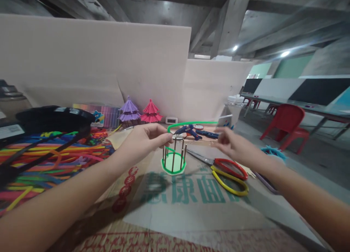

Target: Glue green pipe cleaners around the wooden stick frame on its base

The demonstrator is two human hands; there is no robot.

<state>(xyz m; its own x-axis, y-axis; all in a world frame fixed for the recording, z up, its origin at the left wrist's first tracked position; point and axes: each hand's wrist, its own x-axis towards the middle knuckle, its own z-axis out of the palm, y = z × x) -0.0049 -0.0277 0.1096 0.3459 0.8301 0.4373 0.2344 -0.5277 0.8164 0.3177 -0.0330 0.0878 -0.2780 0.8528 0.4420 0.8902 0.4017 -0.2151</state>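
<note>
A small round base (173, 164) edged in green, with several brown upright sticks, stands on the printed board. A green pipe cleaner (194, 123) arches above it from my left fingers toward my right hand. My left hand (155, 135) pinches the green strip just above the sticks at the left. To the right, my right hand (228, 144) is blurred at the strip's far end, its fingers bent together; their grip is hard to make out. Scissors with red and yellow handles (229, 175) lie open below my right hand.
Colourful pipe cleaners (41, 164) and a black bag (54, 117) lie at left. Purple (129, 110) and pink (151, 111) pagoda-like pieces stand behind. A glue gun (188, 131), a small clock (171, 120) and a plastic container (232, 108) sit farther back. A red chair (286, 122) is at right.
</note>
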